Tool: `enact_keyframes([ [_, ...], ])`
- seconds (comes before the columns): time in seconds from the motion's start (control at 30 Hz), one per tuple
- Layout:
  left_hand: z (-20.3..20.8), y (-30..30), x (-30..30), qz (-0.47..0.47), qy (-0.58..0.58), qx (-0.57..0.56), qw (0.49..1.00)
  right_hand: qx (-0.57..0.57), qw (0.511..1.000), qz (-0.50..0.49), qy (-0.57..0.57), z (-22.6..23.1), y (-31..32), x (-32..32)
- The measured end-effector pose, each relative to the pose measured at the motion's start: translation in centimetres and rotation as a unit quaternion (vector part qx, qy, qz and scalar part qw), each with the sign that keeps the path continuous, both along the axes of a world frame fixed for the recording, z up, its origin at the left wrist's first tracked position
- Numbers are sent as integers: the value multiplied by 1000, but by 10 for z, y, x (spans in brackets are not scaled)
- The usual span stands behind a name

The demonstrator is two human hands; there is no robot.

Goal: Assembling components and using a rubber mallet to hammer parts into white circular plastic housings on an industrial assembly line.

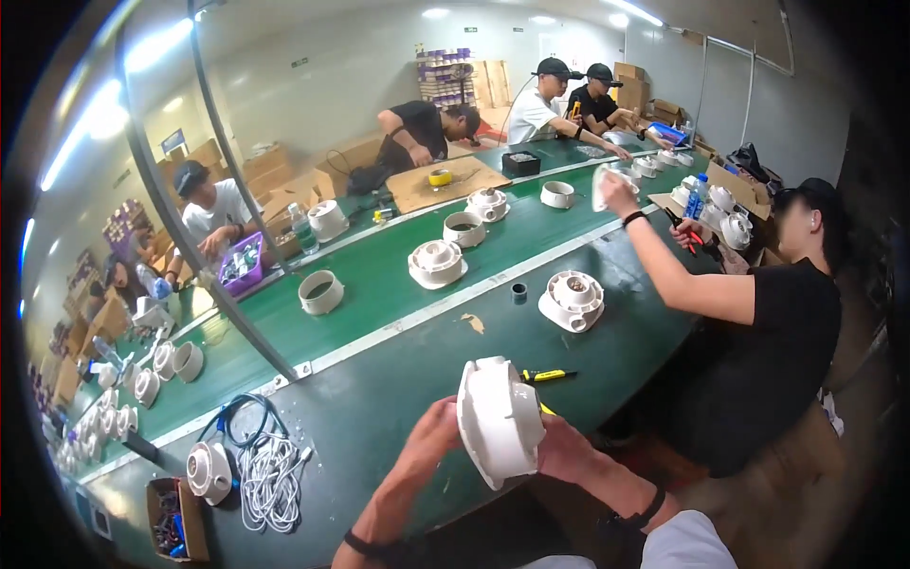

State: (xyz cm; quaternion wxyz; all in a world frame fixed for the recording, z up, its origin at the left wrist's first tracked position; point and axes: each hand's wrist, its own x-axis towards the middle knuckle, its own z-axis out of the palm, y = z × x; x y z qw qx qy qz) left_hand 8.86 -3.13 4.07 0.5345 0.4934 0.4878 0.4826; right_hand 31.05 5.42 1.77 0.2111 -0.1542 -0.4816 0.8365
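A white round plastic housing (498,427) is tilted up on its side above the near edge of the green bench, between my two hands. My left hand (436,431) grips its left rim. My right hand (567,449) is closed against its right side, its fingers partly hidden behind it. A bit of yellow shows between the housing and my right hand; I cannot make out what it belongs to. Just beyond lies a yellow-and-black hand tool (548,376) on the bench. Farther off sit another white housing (573,302) and a small dark ring (518,291).
A green conveyor belt (379,296) carries several white housings and rings. On the left lie coiled white cable (270,479), a white housing (209,471) and a carton of small parts (177,520). A co-worker (773,332) at right holds red-handled pliers (697,243). A metal post (204,247) rises at left.
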Motion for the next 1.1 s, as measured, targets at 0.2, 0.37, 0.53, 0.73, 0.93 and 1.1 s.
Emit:
enact_keyframes([
  [0.2,-2,-28,1,64,-280,-12,958,63,986,-103,-112,37,21,-1],
  [0.37,-12,-29,-3,192,-158,-65,966,294,938,-50,-177,23,32,-22],
  [0.53,-14,-51,-32,256,-160,-66,951,413,822,-268,-286,9,108,-9],
  [0.73,-32,-62,-55,309,-144,-76,937,365,644,-481,-470,-22,221,33],
  [0.93,-56,-62,-65,331,-169,-57,926,277,709,-405,-507,-23,244,43],
  [1.1,-60,-54,-60,411,-84,-56,906,201,779,-392,-446,-20,247,40],
])
